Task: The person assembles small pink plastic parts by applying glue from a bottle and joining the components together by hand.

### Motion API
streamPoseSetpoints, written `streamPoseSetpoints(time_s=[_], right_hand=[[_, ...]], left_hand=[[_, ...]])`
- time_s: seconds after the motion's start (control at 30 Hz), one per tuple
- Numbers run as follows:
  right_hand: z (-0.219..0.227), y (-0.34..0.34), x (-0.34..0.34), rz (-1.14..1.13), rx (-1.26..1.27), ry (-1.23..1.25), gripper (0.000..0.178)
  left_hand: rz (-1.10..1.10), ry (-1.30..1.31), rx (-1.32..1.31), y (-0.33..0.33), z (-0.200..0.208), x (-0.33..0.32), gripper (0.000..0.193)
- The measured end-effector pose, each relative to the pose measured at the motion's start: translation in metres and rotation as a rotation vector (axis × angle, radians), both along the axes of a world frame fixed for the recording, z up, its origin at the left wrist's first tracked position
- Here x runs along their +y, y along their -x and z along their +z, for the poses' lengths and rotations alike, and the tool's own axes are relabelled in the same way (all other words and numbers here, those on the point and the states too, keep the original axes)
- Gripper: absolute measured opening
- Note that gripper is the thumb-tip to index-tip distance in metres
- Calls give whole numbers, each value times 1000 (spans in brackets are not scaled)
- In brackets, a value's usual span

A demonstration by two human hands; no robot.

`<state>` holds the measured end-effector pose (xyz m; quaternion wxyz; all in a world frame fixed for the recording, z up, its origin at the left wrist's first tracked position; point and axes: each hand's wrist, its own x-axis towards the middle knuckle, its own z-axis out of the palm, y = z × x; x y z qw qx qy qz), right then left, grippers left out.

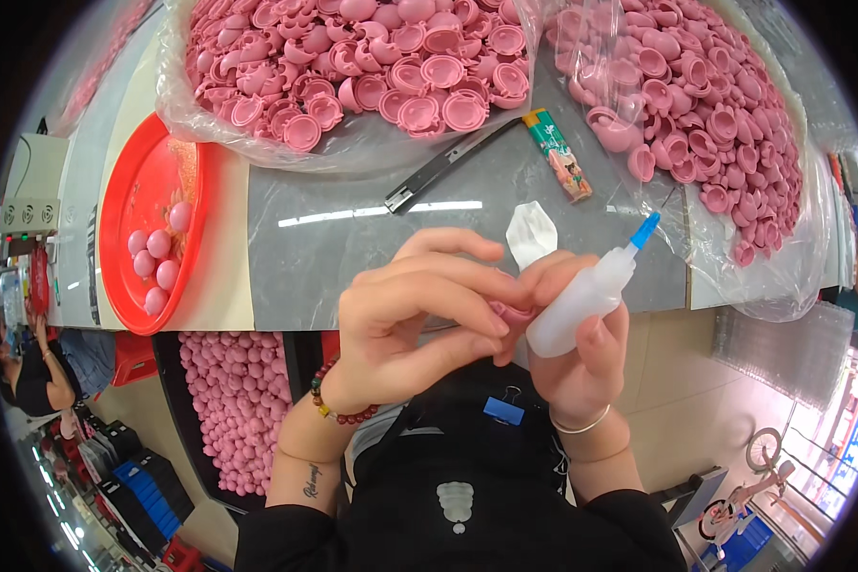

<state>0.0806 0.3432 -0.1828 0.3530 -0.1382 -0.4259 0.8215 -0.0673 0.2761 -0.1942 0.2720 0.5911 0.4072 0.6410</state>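
Note:
Over the table's near edge, my left hand (419, 315) is closed, its thumb and fingertips pinching a small pink plastic piece (515, 315). The piece is mostly covered by fingers, so its full shape does not show. Close against it, my right hand (591, 357) wraps round a translucent white squeeze bottle (577, 310), which is tilted with its blue tip (645, 231) pointing up and right. The right fingertips meet the pink piece too. Just beyond the hands lies a crumpled white tissue (532, 235).
Clear plastic bags of pink half-shells (443, 71) (696, 114) cover the far side. A black box cutter (458, 160) and a green patterned lighter-shaped item (556, 154) lie between. Left are a red tray (114, 257) with several pink balls and, below, a black crate (183, 410) of balls. A co-worker (43, 372) is far left.

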Motion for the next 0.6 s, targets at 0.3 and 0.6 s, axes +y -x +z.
streamPoseSetpoints(time_s=[0.3,0.6], right_hand=[[3,10,-3,-93,-152,-325,41],[4,-8,21,-269,-200,-73,50]], left_hand=[[-58,421,-278,-3,5,-10,53],[-167,296,-723,-2,1,-14,42]])
